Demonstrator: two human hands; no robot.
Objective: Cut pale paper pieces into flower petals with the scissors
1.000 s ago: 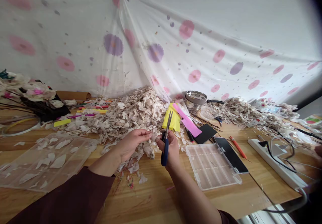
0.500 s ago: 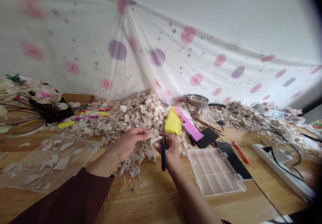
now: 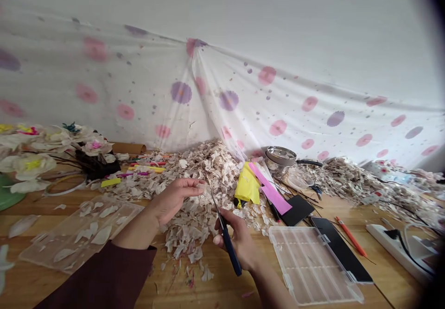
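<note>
My left hand [image 3: 175, 198] pinches a small pale petal-like scrap [image 3: 200, 187] between thumb and fingertips, over a big heap of similar pale scraps [image 3: 205, 170] on the wooden table [image 3: 139, 281]. My right hand [image 3: 238, 242] is closed round the blue handles of a pair of scissors [image 3: 224, 230], lower and to the right of the left hand. The blades are closed or nearly so and point up and left toward the scrap, with the tip just short of it.
A clear tray with pale cut pieces [image 3: 83, 228] lies at left, an empty clear compartment box [image 3: 313, 262] at right. Beside it lie a black phone [image 3: 339, 249], an orange pen [image 3: 349, 242] and a power strip [image 3: 399, 244]. Yellow and pink paper [image 3: 259, 186], a metal bowl [image 3: 280, 156] and paper flowers [image 3: 41, 154] stand behind.
The view has tilted up and left. My right hand has dropped away from the left with the scissors, whose blades now lean left instead of standing upright. The left hand keeps its pinch.
</note>
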